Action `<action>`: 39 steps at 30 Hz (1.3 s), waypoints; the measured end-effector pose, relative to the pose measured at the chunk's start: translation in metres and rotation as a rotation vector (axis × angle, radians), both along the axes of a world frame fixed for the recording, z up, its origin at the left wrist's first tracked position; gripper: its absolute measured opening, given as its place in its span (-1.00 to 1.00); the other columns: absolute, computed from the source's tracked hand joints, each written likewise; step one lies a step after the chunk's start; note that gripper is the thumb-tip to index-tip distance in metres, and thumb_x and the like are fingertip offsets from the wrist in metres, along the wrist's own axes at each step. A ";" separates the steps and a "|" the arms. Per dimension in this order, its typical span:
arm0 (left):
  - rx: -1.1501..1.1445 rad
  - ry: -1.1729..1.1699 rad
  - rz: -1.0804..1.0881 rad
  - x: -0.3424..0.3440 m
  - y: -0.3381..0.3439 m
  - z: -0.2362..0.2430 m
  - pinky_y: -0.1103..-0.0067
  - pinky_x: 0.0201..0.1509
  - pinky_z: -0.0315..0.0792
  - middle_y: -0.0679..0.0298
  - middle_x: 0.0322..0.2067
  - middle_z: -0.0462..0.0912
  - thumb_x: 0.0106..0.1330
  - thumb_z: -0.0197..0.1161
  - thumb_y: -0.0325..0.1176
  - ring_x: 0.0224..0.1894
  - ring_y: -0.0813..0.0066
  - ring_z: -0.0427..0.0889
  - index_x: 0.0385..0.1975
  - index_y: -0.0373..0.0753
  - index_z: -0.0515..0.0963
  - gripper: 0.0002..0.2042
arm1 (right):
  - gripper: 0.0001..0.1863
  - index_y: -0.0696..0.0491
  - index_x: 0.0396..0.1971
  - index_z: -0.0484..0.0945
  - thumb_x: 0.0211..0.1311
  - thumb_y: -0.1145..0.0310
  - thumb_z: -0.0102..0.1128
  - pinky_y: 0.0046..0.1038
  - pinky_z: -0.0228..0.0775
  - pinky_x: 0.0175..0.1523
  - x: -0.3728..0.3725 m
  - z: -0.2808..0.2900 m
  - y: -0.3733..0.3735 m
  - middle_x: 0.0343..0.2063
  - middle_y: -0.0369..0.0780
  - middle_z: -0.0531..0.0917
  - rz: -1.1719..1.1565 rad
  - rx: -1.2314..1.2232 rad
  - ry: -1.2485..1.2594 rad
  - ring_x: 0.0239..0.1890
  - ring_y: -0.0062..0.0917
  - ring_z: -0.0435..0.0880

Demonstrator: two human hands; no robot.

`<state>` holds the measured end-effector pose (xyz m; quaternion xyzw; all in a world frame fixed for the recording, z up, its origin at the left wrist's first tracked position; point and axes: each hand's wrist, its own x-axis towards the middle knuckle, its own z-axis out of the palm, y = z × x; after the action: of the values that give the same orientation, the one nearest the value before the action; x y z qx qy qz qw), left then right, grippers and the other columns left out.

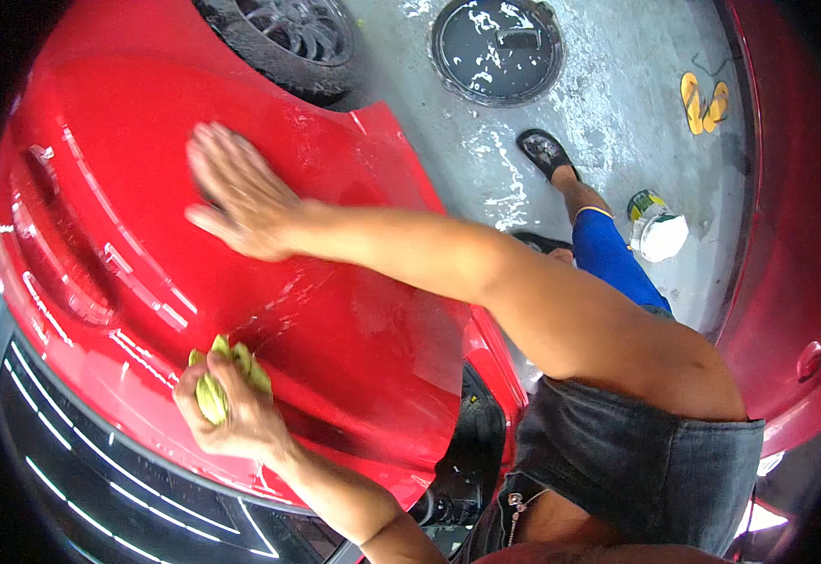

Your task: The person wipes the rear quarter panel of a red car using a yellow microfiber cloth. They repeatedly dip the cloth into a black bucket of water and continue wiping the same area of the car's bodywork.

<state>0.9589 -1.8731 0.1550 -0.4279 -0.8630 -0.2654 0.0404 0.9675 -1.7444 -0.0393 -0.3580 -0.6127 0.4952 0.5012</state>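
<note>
My left hand [227, 409] grips a crumpled yellow-green cloth [213, 399] against the glossy red car panel [335, 357], close to the dark windscreen [109, 470]. Higher up on the same panel, my right hand [246, 193] lies palm down with its fingers stretched out, slightly blurred by motion. A small dark patch shows between its thumb and fingers; I cannot tell whether it is shadow or an object. Faint wet-looking streaks mark the red paint between and beside my hands.
Beyond the panel's edge are a car wheel [302, 38] and a round dark tub [497, 49] of water on the wet grey floor [608, 103]. Yellow flip-flops [703, 103] and a white-topped container [659, 230] stand near my legs. Another red car [800, 235] borders the right.
</note>
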 end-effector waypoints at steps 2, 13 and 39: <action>-0.050 0.113 -0.053 -0.007 -0.009 -0.005 0.43 -0.05 0.58 0.18 -0.30 0.64 0.28 0.38 -0.57 -0.26 0.41 0.63 -0.32 -0.37 0.58 -0.91 | -0.07 0.35 0.50 -0.15 0.52 -0.17 -0.28 -0.01 -0.45 0.61 -0.016 0.010 0.047 0.53 0.20 -0.21 0.039 -0.044 0.057 0.60 0.05 -0.30; -0.144 0.454 -0.349 0.014 -0.038 -0.044 0.41 -0.15 0.52 0.21 -0.37 0.56 0.17 0.29 -0.67 -0.29 0.36 0.57 -0.34 -0.36 0.57 -0.89 | -0.16 0.34 0.51 -0.20 0.56 -0.07 -0.42 -0.07 -0.52 0.63 0.012 -0.078 -0.064 0.54 0.17 -0.25 0.239 -0.385 0.036 0.61 0.00 -0.38; -0.276 0.390 -0.377 0.052 -0.068 -0.172 0.37 -0.19 0.55 0.15 -0.39 0.55 0.05 0.24 -0.75 -0.34 0.29 0.58 -0.37 -0.38 0.56 -0.83 | -0.14 0.27 0.53 -0.20 0.58 -0.16 -0.48 -0.30 -0.60 0.63 0.025 -0.341 -0.314 0.58 0.03 -0.26 -0.005 -1.241 0.168 0.63 -0.22 -0.40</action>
<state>1.0104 -1.9415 -0.0173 -0.6249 -0.7722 -0.0613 0.0970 0.9925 -2.0579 -0.3799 -0.5436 -0.1686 0.7840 0.2476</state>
